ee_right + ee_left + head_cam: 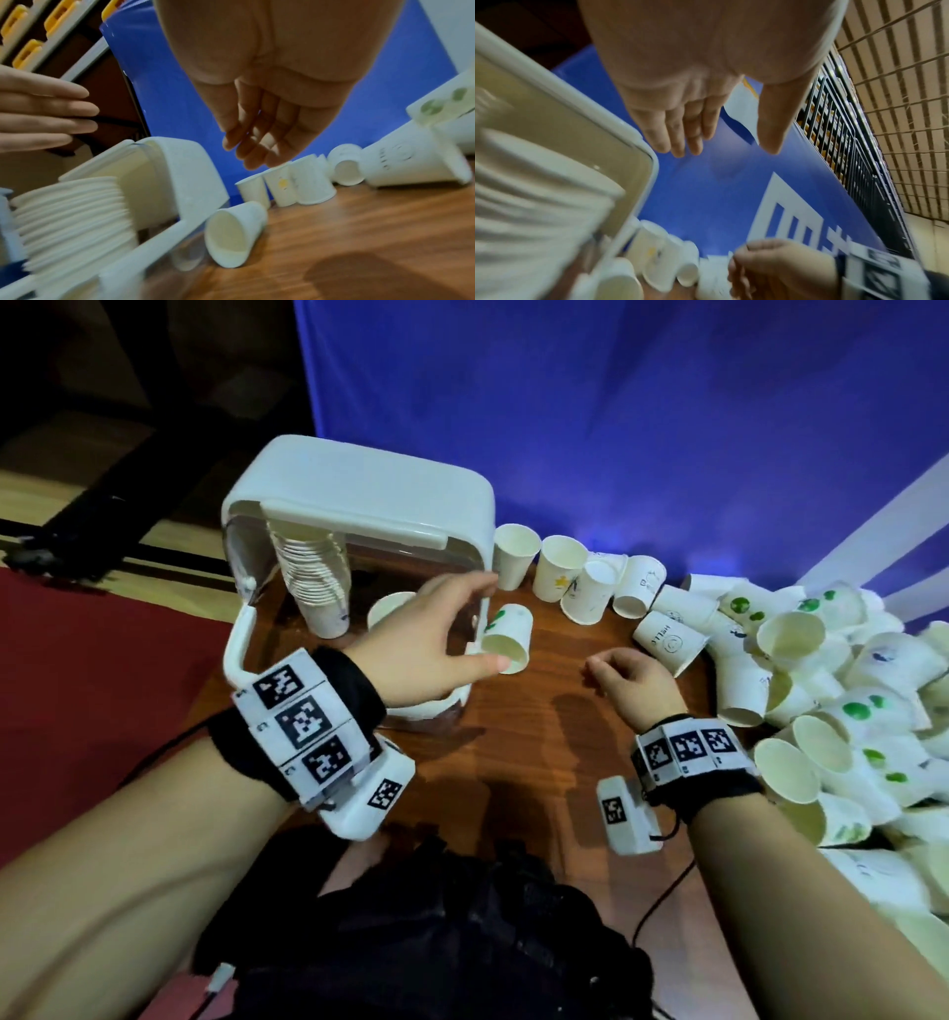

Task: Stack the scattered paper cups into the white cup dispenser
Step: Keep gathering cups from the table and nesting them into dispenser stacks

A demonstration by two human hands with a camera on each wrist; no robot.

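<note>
**Hands Over the Dispenser, Cups Waiting**

On the wooden table (pixel 539 711) stands the white cup dispenser (pixel 359 505), its clear front swung aside and a nested stack of cups (pixel 313 577) hanging inside it. Beside the dispenser's right edge lies a single paper cup (pixel 506 636) on its side, its mouth turned toward the person. The left hand (pixel 426 634) hovers in front of the dispenser with fingers straight and together, the thumb spread apart from them, holding nothing; the left wrist view confirms the flat, empty palm. The right hand (pixel 634 683) hangs over bare tabletop to the right of the lying cup, its fingers loosely curled and empty. A short row of upright cups (pixel 557 567) stands against the blue backdrop (pixel 667 428), and a large heap of scattered cups (pixel 832 690) fills the table's right side.
</note>
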